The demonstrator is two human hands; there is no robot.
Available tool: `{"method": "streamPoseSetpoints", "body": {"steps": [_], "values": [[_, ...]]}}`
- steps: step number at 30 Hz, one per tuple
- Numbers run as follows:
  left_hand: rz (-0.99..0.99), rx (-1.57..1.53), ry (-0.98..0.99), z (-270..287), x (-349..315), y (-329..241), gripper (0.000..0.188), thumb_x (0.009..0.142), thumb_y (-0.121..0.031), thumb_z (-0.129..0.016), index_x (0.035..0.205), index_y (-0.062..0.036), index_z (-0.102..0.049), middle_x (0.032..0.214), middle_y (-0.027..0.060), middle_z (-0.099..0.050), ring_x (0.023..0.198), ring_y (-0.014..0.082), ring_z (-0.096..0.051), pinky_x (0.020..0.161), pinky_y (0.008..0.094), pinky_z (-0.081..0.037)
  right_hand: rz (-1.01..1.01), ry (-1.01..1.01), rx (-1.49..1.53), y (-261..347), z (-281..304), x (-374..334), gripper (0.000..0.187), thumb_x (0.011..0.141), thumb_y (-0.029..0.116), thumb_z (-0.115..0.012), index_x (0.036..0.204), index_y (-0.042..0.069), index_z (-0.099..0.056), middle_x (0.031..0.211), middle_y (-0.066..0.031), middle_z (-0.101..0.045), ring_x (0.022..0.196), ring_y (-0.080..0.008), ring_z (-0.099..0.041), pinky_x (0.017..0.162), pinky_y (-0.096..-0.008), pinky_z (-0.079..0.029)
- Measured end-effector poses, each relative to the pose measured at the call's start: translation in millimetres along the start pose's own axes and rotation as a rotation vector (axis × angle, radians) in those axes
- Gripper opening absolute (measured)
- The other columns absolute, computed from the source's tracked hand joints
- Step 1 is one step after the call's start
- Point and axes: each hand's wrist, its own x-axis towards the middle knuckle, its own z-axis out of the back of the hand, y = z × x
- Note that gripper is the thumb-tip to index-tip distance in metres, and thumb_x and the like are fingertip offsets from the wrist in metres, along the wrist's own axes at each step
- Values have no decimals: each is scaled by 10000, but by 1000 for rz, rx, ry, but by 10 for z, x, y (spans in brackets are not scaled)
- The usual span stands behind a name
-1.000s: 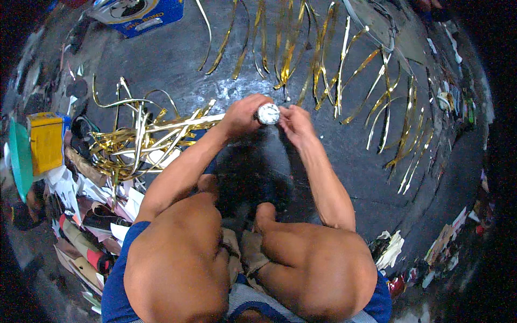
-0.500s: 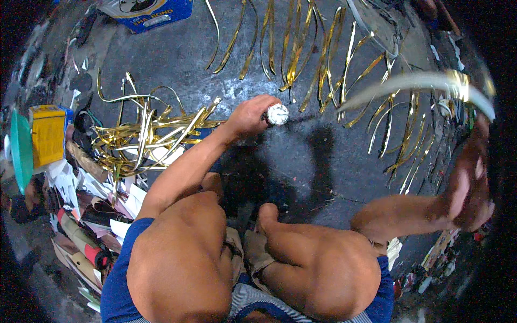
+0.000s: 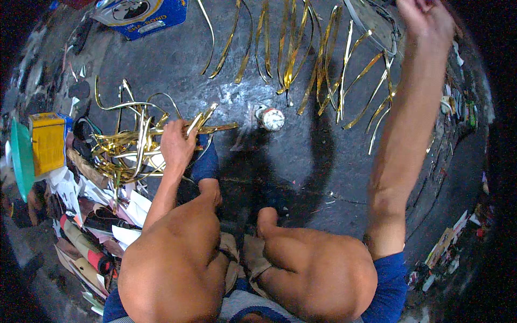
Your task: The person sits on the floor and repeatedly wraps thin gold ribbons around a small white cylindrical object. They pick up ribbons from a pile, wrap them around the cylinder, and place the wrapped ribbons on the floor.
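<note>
My left hand (image 3: pixel 177 144) is over the heap of shiny gold strips (image 3: pixel 129 156) at the left, fingers closed round a few of their ends. Right of that hand, a short round object with a whitish, smeared top (image 3: pixel 272 119) stands on the dark floor, touched by neither hand. My right arm stretches far forward. My right hand (image 3: pixel 425 20) is at the upper right edge, its fingers blurred and partly cut off, so what they hold cannot be made out. Between the two, a row of gold strips (image 3: pixel 291 81) lies spread out at the far side.
A blue tin (image 3: pixel 156 21) stands at the far left. Near a green round object (image 3: pixel 22 159), a yellow and blue box (image 3: pixel 48 142) sits at the left. Paper and material scraps (image 3: pixel 124 231) pile up beside my left knee. More scraps (image 3: pixel 447 242) lie at the right.
My left hand has let go of the round white-topped object and moved left onto the gold strips. My right hand has swung forward from the right side; the blurred pale strip there is no longer visible.
</note>
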Motion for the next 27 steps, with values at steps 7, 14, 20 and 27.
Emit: {"method": "streamPoseSetpoints", "body": {"steps": [7,14,20,27], "values": [[181,-153,116,-79,-66,83,164,842,-198,-707,930,-61,-691,866,152,-647,812,345,-640,735,450,-506,-685,-319,-422,-1374,803,-1828,70,869,-78,-611,882,-20,-649,888,-88,-624,757,-172,-634,674,-240,-559],[34,-498,10,-75,127,-88,117,821,-116,-707,894,-25,-716,791,115,-628,706,255,-632,678,348,-500,-946,204,-907,-1071,845,-3408,560,728,-48,-686,1256,68,-540,1128,-101,-623,1025,-208,-599,915,-342,-482],[-28,-667,289,-347,422,-535,183,799,-46,-697,972,-16,-750,771,68,-634,686,144,-611,645,299,-483,-494,412,-1006,-835,313,-3310,701,657,111,-878,1286,73,-572,1143,-138,-607,1085,-275,-613,930,-370,-493],[322,-1230,743,-552,514,-748,327,799,38,-646,1119,36,-713,781,29,-662,588,90,-579,556,231,-450,-612,-191,-659,-767,246,-3170,568,782,119,-859,1216,11,-508,1072,-111,-674,926,-189,-676,808,-329,-565]]}}
